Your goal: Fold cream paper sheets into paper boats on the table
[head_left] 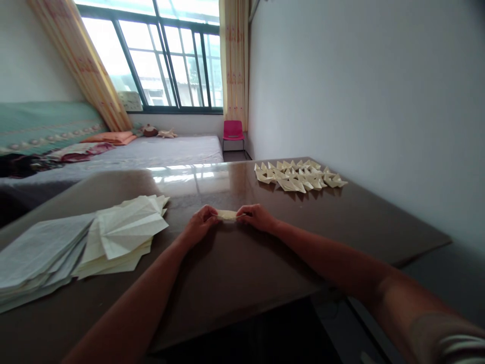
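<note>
A small piece of folded cream paper (226, 215) is stretched between my two hands, just above the middle of the brown table. My left hand (202, 220) pinches its left end between thumb and fingers. At the opposite end, my right hand (257, 217) grips the paper in the same way. The fingertips cover both ends, so the exact folded shape is hard to make out. Beyond my right hand, several folded paper boats (299, 176) stand in close rows. Creased cream sheets (129, 227) lie in a loose pile left of my left hand.
A stack of flat whitish paper (41, 247) sits at the table's left. The glossy brown table (235, 273) ends at a near edge below my arms. A white wall (359, 91) runs along the right. Behind stand a bed (178, 149) and a pink chair (233, 130).
</note>
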`<state>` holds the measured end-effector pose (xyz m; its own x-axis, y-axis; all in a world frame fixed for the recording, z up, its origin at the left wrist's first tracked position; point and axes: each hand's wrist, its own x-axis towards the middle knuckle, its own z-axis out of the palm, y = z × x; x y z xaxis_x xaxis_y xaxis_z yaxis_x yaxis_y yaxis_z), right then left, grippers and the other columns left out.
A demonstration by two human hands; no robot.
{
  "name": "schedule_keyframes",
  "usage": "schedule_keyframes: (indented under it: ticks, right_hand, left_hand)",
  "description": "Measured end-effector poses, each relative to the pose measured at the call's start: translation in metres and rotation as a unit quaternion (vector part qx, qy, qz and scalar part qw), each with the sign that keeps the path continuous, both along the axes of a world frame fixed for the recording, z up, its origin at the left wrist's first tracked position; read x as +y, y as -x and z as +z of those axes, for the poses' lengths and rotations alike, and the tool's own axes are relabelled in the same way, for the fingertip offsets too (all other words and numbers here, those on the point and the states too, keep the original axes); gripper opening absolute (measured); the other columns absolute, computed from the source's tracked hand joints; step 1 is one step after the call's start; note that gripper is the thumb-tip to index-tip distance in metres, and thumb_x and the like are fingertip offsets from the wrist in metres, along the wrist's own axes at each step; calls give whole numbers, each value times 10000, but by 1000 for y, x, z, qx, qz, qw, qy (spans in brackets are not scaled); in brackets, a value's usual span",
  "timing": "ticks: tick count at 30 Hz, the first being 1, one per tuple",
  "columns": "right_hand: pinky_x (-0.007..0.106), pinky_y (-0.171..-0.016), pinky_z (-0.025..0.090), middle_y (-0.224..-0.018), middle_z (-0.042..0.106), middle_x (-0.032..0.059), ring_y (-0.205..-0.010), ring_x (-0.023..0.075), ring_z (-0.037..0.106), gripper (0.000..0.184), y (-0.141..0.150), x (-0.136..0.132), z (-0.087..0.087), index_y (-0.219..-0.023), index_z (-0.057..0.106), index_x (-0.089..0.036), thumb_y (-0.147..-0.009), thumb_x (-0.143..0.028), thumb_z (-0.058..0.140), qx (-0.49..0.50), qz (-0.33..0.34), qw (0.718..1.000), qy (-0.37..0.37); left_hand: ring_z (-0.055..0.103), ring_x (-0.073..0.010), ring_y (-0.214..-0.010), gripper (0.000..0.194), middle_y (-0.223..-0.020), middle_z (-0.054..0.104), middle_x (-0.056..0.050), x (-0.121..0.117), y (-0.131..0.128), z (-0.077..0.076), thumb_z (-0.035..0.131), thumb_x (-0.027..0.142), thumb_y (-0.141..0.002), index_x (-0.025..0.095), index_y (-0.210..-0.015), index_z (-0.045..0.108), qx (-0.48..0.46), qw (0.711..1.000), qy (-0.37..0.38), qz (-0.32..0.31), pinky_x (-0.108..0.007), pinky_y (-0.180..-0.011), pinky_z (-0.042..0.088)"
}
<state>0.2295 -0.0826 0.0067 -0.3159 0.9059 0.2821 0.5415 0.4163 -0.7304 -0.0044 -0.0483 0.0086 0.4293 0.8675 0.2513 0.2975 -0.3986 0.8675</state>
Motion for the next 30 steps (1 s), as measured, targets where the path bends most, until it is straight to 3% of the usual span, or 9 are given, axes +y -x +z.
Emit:
schedule_keyframes:
  ticks: [3,6,9,11,13,18,23,27,30]
  right_hand:
    - [208,-651,422,-717,689,16,-649,113,594,216,3,-3,5,-881,715,-150,-851,-308,571,-66,13,997,-39]
    - [221,-704,419,-834,723,28,-740,137,632,222,-12,-3,16,-892,726,-192,-865,-339,562,-156,0,984,-80]
    - [241,-701,411,-898,723,43,-806,172,643,296,-50,-4,30,-914,722,-215,-877,-438,531,-244,-134,955,-107]
    - [256,-687,409,-966,717,64,-836,190,645,359,-82,-6,35,-1002,706,-227,-910,-471,459,-296,-272,911,-93]
    - [271,-701,412,-1010,710,79,-890,208,641,389,-109,-6,35,-1068,687,-247,-938,-467,394,-366,-358,857,-53]
    - [327,-708,421,-956,712,136,-881,273,652,411,-136,0,30,-1090,680,-222,-932,-480,402,-393,-394,831,-20]
    - [358,-716,423,-907,692,216,-866,318,651,696,-99,11,40,-1368,441,-108,-903,-612,318,-414,-401,816,-52]
    - [333,-687,414,-841,706,161,-795,295,666,638,-29,8,34,-1367,439,-204,-907,-619,284,-418,-231,872,-105]
    - [291,-671,404,-840,718,118,-774,252,671,542,10,1,18,-1320,493,-251,-915,-578,342,-375,-117,914,-103]
  left_hand:
    - [639,-188,-909,167,-1071,682,-51,-6,-3,0,507,306,-800,218,-937,547,64,996,-52,-37,-371,-847,504]
    - [603,-193,-1071,310,-1349,527,-78,-8,-4,-1,468,267,-818,240,-1122,522,55,993,-87,-52,-370,-880,510]
    - [564,-212,-1142,463,-1387,460,-104,-5,-3,-4,482,253,-799,234,-1261,456,39,993,-105,-20,-370,-843,542]
    - [586,-213,-1099,437,-1364,464,-113,-1,-2,-6,474,248,-801,218,-1236,492,53,992,-112,-17,-386,-840,551]
    - [603,-205,-1059,385,-1375,440,-115,1,-2,-8,459,245,-810,204,-1184,543,66,990,-123,-31,-392,-860,550]
    - [620,-194,-1013,342,-1346,458,-118,3,0,-11,447,244,-822,184,-1125,593,79,987,-138,-38,-382,-885,547]
    - [636,-177,-954,338,-1316,480,-119,4,3,-12,445,220,-821,174,-1124,590,77,987,-138,-17,-344,-793,572]
    - [596,-193,-1040,358,-1231,568,-79,0,6,-4,411,146,-823,203,-1121,601,133,974,-178,42,-364,-881,527]
    - [529,-223,-1150,390,-1212,598,-65,-3,15,11,430,127,-823,225,-1163,595,236,938,-226,118,-402,-1005,430]
